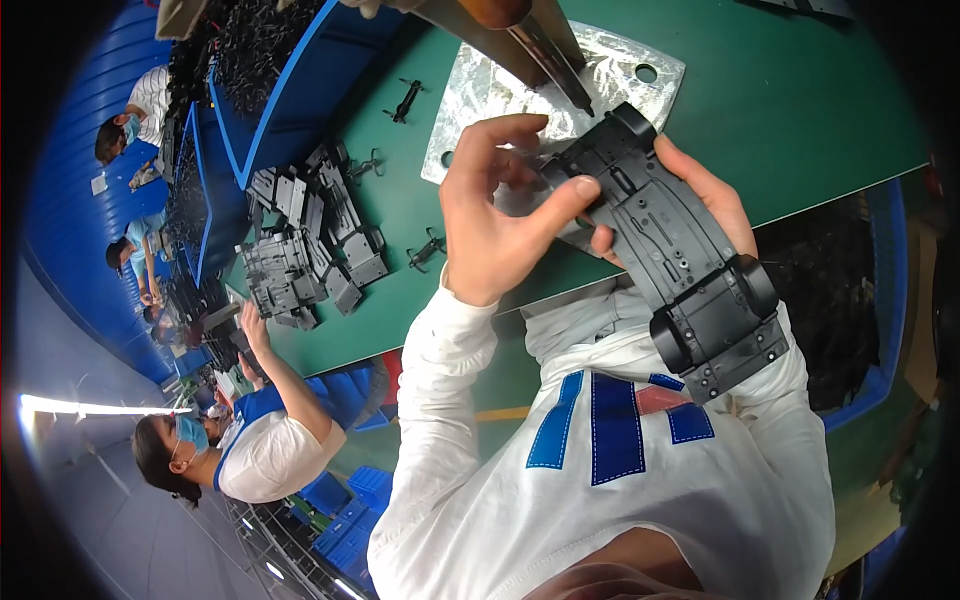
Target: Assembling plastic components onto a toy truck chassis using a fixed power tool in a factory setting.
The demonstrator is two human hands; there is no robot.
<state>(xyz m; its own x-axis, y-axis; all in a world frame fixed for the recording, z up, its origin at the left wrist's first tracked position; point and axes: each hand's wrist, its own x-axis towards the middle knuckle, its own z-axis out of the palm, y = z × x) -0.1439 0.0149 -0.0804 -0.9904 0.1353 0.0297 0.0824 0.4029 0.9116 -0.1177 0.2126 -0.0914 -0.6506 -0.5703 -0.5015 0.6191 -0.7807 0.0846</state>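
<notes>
A long black plastic chassis (pixel 650 225), shaped like a toy car's underside with rounded wheel housings, is tilted between my hands. My right hand (pixel 715 195) grips it from its far right side, fingers wrapped beneath and partly hidden. My left hand (pixel 500 205) is at the chassis's far left edge, its thumb pressed on the surface and its other fingers curled, some of them behind the part. Just beyond the chassis's far end, a metal shaft with a dark tip (pixel 585 105) points down over a shiny metal plate (pixel 480 95).
Small black clip-like parts (pixel 404 101) lie on the green table (pixel 800 110). To the left is a pile of black plastic parts (pixel 310 240), near blue bins (pixel 290 90). A masked co-worker (pixel 250 450) reaches toward the table's left end. A blue-rimmed bin (pixel 885 330) stands at right.
</notes>
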